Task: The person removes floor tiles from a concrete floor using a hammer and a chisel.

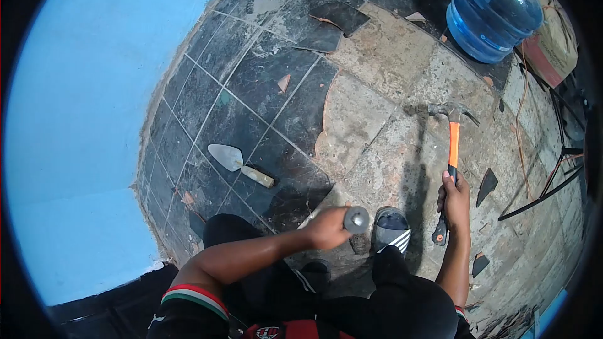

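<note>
My left hand (328, 227) is closed around a metal chisel (357, 220), seen end-on from its round top, above the broken edge of the tiles near my feet. A claw hammer (453, 144) with an orange and black handle is in my right hand (455, 199); its head points away from me over the bare, rough floor (377, 119). To the left, a trowel (227, 157) with a wooden handle lies on the dark tiles (251, 97). The chisel's lower end is mostly hidden under the hand.
A blue water jug (493, 12) stands at the upper right beside a sack (553, 44). Black cables (543, 194) run along the right. Broken tile pieces (487, 186) lie about. A light blue wall (94, 119) borders the left.
</note>
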Tool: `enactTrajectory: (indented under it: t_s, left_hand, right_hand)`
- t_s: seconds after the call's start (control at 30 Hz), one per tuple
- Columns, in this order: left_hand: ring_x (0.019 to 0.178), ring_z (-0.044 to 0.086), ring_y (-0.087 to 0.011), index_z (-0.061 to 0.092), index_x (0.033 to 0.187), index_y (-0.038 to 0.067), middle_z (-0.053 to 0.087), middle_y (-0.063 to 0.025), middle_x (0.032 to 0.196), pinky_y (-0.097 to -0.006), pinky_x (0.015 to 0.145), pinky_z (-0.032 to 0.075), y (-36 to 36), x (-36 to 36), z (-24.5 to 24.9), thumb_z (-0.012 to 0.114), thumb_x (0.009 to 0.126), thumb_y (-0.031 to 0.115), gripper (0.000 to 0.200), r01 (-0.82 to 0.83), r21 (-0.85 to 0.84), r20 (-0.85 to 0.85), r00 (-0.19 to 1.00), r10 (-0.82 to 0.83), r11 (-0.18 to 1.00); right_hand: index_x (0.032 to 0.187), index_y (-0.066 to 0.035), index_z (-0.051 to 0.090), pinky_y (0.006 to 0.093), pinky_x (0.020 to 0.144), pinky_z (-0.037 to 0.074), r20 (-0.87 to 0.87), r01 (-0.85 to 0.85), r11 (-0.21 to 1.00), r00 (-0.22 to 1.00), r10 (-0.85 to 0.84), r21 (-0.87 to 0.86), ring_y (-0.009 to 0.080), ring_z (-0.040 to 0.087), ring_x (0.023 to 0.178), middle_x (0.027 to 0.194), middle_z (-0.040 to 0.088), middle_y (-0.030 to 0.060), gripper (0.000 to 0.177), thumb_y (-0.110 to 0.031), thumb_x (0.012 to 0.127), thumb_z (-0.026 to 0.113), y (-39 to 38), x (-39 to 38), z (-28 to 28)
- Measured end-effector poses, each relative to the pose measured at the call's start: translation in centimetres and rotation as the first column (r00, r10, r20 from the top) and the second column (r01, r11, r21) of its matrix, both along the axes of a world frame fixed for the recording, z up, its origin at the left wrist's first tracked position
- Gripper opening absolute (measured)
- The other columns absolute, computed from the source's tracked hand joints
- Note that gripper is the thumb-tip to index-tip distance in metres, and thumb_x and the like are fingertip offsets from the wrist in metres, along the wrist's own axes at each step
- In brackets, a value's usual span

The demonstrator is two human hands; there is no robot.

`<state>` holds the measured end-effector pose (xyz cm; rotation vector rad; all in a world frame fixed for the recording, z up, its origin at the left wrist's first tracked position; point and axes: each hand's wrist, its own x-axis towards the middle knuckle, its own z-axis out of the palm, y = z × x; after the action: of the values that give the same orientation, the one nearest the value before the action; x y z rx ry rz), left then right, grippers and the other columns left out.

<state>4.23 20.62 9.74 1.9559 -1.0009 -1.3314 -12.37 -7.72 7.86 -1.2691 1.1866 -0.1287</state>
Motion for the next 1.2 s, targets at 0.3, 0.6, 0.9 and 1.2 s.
enactTrajectory:
  t_s: [0.3, 0.6, 0.9, 1.2]
  left_hand:
    - [0.117, 0.056, -0.0479, 0.054, 0.127, -0.004, 0.058, -0.024, 0.118, -0.0514, 0.103, 0.046, -11.3, 5.3, -2.0, 0.061, 0.081, -0.003, 0.046, -0.02, -0.363, 0.479, 0.854, 0.205, 0.932]
    - [0.114, 0.056, -0.0457, 0.059, 0.116, -0.003, 0.056, -0.0214, 0.121, -0.0517, 0.097, 0.047, -15.4, 12.1, -7.7, 0.059, 0.078, -0.007, 0.039, -0.126, -0.34, 0.492, 0.821, 0.291, 0.932]
    - [0.11, 0.06, -0.0419, 0.067, 0.112, 0.0, 0.062, -0.0173, 0.116, -0.0489, 0.095, 0.05, -13.9, 12.3, -8.9, 0.062, 0.08, -0.004, 0.032, -0.09, -0.37, 0.587, 0.749, 0.308, 0.925]
    - [0.111, 0.064, -0.0393, 0.068, 0.116, 0.005, 0.068, -0.0166, 0.119, -0.0463, 0.096, 0.053, -13.7, 12.7, -9.9, 0.065, 0.081, -0.002, 0.036, -0.035, -0.365, 0.659, 0.696, 0.285, 0.93]
  right_hand:
    - [0.094, -0.011, 0.051, 0.0261, 0.039, 0.036, 0.031, 0.033, 0.999, 0.999, -0.033, 0.005, 0.0086, 0.045, 0.043, 0.061, 0.049, -0.0024, 0.026, -0.033, 0.104, 0.062, 0.1, 0.1, -0.4]
    - [0.095, -0.008, 0.053, 0.027, 0.039, 0.038, 0.029, 0.056, 0.997, 0.998, -0.058, 0.057, 0.009, 0.045, 0.042, 0.06, 0.048, -0.0023, 0.023, -0.028, 0.105, 0.061, 1.2, -0.6, -1.0]
    - [0.112, -0.008, 0.054, 0.0282, 0.04, 0.038, 0.022, 0.062, 0.998, 0.998, -0.063, 0.031, 0.0098, 0.045, 0.043, 0.059, 0.046, -0.0015, 0.022, -0.03, 0.108, 0.055, 2.7, -0.9, -0.5]
    - [0.105, -0.006, 0.054, 0.0274, 0.045, 0.044, 0.237, 0.127, 0.992, 0.963, -0.126, 0.011, 0.0117, 0.054, 0.054, 0.075, 0.051, 0.0022, 0.018, -0.024, 0.107, 0.058, 1.6, -1.0, -2.6]
